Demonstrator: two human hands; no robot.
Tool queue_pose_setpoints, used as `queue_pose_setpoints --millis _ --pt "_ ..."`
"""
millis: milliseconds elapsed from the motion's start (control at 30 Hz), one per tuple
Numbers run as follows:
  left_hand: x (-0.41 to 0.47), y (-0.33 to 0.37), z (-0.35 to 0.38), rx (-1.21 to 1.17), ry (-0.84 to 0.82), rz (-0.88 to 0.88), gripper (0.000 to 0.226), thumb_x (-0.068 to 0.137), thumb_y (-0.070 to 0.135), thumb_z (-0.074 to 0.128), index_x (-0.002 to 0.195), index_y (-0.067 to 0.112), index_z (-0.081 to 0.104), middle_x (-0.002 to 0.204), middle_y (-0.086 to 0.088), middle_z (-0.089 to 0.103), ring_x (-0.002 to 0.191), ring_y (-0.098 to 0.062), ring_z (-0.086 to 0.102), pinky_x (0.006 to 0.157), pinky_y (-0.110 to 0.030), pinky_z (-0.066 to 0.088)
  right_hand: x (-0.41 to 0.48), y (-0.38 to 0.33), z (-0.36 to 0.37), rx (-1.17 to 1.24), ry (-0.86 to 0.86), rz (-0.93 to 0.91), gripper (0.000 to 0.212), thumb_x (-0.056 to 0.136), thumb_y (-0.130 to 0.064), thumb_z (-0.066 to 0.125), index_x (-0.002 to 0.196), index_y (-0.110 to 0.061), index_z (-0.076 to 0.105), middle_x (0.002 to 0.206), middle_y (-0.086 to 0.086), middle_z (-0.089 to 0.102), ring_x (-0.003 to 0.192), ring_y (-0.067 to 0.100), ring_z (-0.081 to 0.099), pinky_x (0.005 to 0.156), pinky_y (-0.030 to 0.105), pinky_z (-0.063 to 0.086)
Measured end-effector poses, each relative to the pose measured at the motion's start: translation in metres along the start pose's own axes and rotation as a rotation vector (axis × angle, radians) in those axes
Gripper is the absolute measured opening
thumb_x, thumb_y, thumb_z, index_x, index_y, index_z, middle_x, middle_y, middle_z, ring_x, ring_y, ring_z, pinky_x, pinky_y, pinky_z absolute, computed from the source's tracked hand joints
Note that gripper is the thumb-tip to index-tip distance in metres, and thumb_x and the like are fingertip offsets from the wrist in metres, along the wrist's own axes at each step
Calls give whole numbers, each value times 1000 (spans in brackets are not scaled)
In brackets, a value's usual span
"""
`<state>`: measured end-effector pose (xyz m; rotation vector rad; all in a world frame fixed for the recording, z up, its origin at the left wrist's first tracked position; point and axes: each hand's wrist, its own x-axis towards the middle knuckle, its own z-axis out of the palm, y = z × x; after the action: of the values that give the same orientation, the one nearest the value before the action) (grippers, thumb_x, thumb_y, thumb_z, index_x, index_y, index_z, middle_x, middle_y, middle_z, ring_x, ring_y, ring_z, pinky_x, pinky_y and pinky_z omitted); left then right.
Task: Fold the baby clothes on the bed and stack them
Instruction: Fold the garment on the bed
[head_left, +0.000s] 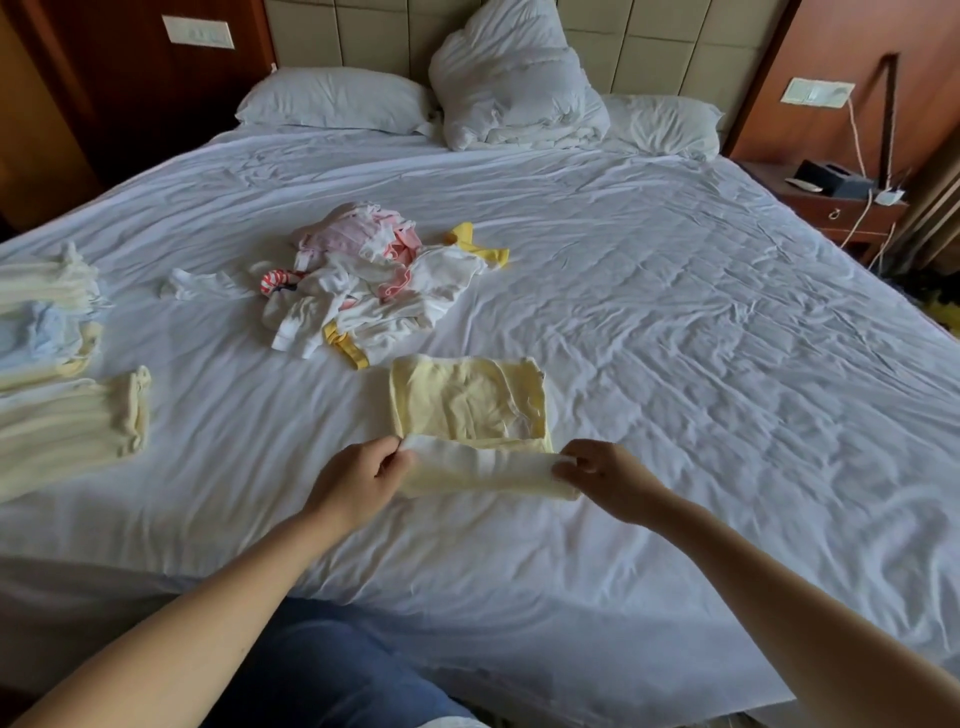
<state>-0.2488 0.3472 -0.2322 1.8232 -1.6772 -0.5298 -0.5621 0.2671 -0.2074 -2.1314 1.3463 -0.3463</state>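
Observation:
A pale yellow baby garment (467, 402) lies flat on the white bed (675, 322) in front of me. Its near edge is lifted and rolled back toward the middle. My left hand (358, 480) pinches the left end of that raised edge. My right hand (608, 480) pinches the right end. Beyond it sits a loose pile of unfolded baby clothes (363, 280) in white, pink and yellow. At the left edge, folded cream and light blue pieces (47, 322) are stacked, with a cream folded piece (72, 426) nearer me.
Pillows (332, 98) and a bunched white duvet (514, 88) lie at the headboard. A wooden nightstand (836, 208) with cables stands at the far right. The bed's near edge runs just below my forearms, with my knee (332, 670) in blue jeans under it.

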Motion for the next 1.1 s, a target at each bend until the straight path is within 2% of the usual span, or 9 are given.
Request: queue_pose_setpoints --millis 100,267,367,500,600,700,900,1000,1100 --pt "7 11 -3 -116 126 -69 35 84 47 46 61 23 39 54 10 49 52 -10 44 50 -32 32 12 -11 -8 202 104 35 25 93 -26 63 73 -12 60 62 -6 56 56 8 50 57 28 38" --pt "48 28 -5 -233 331 -204 35 88 46 55 66 20 47 61 7 55 61 -11 51 58 -35 38 53 -35 -7 441 408 128 30 93 -22 60 64 -17 53 61 -5 51 57 10 48 51 19 36" --pt "79 32 -3 -205 367 -262 27 95 40 54 81 17 56 74 6 60 74 -19 56 61 -34 38 85 -42 -1 438 536 189 29 96 -31 56 74 -12 56 70 2 58 69 19 55 62 33 42" --pt "109 25 9 -109 402 -295 28 100 40 43 86 16 49 78 3 59 77 -28 57 60 -35 32 126 -42 8 233 637 326 27 96 -47 46 90 -24 58 86 -3 63 92 27 58 81 34 41" --pt "125 13 19 28 417 -273 27 102 38 40 91 16 49 80 -5 63 79 -35 60 60 -34 31 145 -37 14 28 619 344 31 97 -50 42 102 -27 62 97 3 64 102 27 49 89 35 36" --pt "137 -2 29 168 414 -239 26 101 34 45 96 12 55 86 -13 69 80 -39 62 62 -36 34 155 -32 21 -96 600 321 31 98 -47 42 99 -25 63 93 1 61 99 23 42 87 32 29" --pt "145 -26 47 367 418 -164 19 91 19 64 78 9 55 66 -16 61 60 -37 59 56 -39 44 174 -14 40 -308 562 234 27 99 -39 40 89 -23 58 93 -3 69 99 18 47 89 30 21" --pt "147 -30 50 396 399 -161 14 87 17 67 82 10 56 73 -15 60 71 -37 58 63 -42 45 178 -8 45 -318 520 239 25 98 -40 43 96 -23 61 104 -3 67 103 19 46 90 31 22" --pt "151 -30 44 360 423 -121 22 82 14 69 102 12 59 94 -13 61 88 -37 57 73 -44 45 179 -9 41 -237 524 229 26 96 -40 47 114 -26 61 118 -4 60 114 19 44 95 32 24"
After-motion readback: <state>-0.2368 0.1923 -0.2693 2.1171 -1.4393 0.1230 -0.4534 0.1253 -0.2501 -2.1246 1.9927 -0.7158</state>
